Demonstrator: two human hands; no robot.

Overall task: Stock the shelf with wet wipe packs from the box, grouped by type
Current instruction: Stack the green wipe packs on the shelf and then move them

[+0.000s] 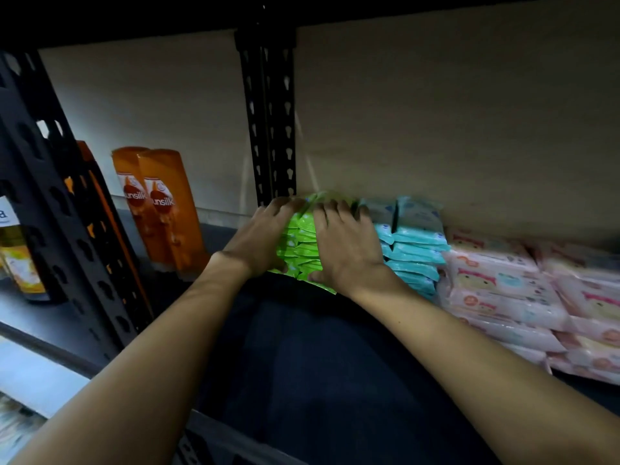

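Note:
A stack of bright green wet wipe packs (pixel 302 245) stands on the dark shelf (pixel 302 347), near the back wall. My left hand (pixel 260 238) presses flat against the stack's left side, fingers straight. Over the stack's top and right side lies my right hand (pixel 345 246), its thumb under the front edge. Touching the green stack on the right is a pile of light blue packs (pixel 414 253). Farther right sit stacks of larger pink packs (pixel 503 293). The box is out of view.
Orange shampoo bottles (pixel 161 209) stand at the left of the same shelf. A black perforated upright (pixel 270 122) rises behind the green stack, and another upright (pixel 60 203) stands at the front left, with a yellow bottle (pixel 16 250) beyond it.

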